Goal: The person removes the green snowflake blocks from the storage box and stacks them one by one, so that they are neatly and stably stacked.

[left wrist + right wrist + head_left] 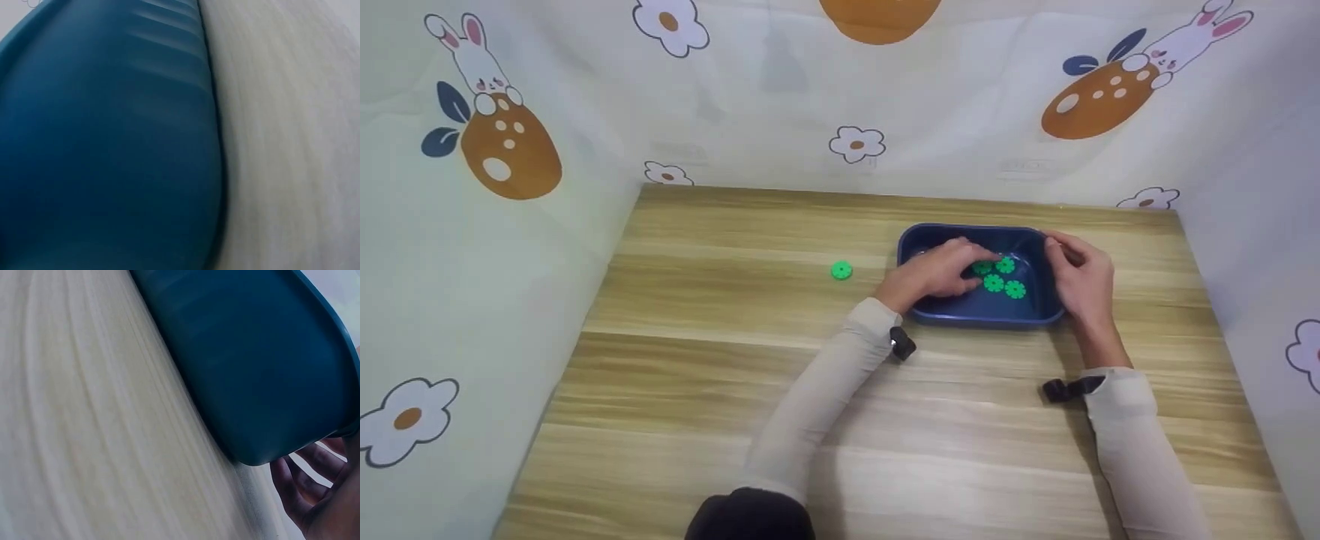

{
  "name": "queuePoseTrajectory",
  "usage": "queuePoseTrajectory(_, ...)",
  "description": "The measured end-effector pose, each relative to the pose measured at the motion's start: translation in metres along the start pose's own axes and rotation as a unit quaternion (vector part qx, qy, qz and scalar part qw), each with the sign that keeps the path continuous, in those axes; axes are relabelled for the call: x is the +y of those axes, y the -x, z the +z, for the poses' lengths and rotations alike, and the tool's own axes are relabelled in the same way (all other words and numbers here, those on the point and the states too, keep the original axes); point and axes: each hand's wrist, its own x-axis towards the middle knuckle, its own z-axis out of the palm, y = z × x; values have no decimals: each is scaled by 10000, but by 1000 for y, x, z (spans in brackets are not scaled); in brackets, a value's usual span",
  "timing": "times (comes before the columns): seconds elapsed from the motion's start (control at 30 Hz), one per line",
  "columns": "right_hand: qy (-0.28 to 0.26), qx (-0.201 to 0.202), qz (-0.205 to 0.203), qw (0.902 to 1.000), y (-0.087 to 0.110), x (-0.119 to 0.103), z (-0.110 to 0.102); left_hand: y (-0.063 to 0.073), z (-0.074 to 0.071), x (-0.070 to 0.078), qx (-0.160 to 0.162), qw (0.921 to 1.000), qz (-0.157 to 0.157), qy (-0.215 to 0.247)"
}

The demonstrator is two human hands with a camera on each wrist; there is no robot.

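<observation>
A dark blue rectangular plastic bin [982, 322] rests on the table, with several green notched discs [1015, 289] on its floor. My left hand [941, 268] reaches over the bin's left side, thumb and index finger spread apart around the discs. One disc lies partly hidden beneath that hand. At the opposite end, my right hand [1084, 281] grips the bin's rim, the thumb on the rim and the fingers against the outer wall. The right wrist view shows those fingers [289, 486] touching the bin [253, 371]. Only the bin's outer wall [112, 140] and the table appear in the left wrist view.
A single green disc [841, 270] lies on the wood-grain table [675, 375], left of the bin. Patterned cloth walls [765, 105] stand behind and at both sides of the table. Each wrist carries a small black camera.
</observation>
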Motion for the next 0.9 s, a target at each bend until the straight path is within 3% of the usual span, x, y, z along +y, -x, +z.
queuePoseTrajectory(0.27, 29, -6, -255, 9997, -1, 4, -1, 2, 0, -2, 173, 9996, 202, -108)
queuePoseTrajectory(0.5, 31, 21, -282, 9996, 0, 5, 0, 2, 1, -3, 353, 9981, 505, -46)
queuePoseTrajectory(0.63, 2, 19, -243, 9997, -1, 5, 0, 3, 0, -3, 348, 9971, 637, -248)
queuePoseTrajectory(0.9, -11, 43, -171, 9998, -1, 6, 0, 5, -1, -2, 381, 9960, 711, -377)
